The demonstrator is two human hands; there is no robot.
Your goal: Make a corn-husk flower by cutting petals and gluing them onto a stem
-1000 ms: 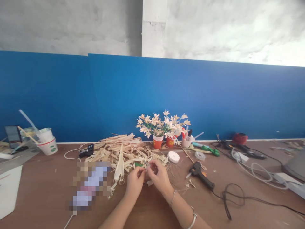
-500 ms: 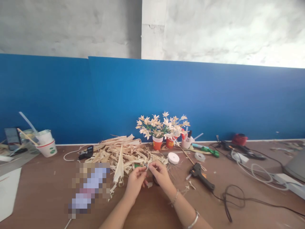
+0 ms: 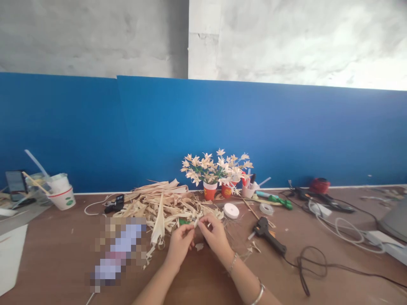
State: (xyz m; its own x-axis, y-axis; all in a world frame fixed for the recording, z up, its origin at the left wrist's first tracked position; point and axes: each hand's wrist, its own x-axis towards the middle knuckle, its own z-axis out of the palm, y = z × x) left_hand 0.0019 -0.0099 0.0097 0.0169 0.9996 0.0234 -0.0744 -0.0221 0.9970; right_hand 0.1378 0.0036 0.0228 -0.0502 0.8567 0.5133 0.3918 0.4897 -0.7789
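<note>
My left hand (image 3: 181, 247) and my right hand (image 3: 216, 238) meet at the middle of the table, thumbs and fingers closed in a pinch. Between their fingertips shows a small pale piece of husk (image 3: 196, 222), its exact shape too small to make out. Just beyond the hands spreads a heap of dried husk strips (image 3: 168, 195). A small husk scrap (image 3: 199, 246) lies on the table between my wrists. Thin wires are scattered to the right of my right hand.
Husk flowers (image 3: 208, 167) stand in red cups (image 3: 210, 192) at the back. A white tape roll (image 3: 231, 210), a clear tape roll (image 3: 266, 209) and a black glue gun (image 3: 269, 236) with its cable lie right. A paper cup (image 3: 62, 200) stands left. A blue partition (image 3: 159, 131) rises behind.
The fingertips have shifted slightly around the small husk piece, which now shows more plainly between them. The forearms and the things on the table stay nearly as they were.
</note>
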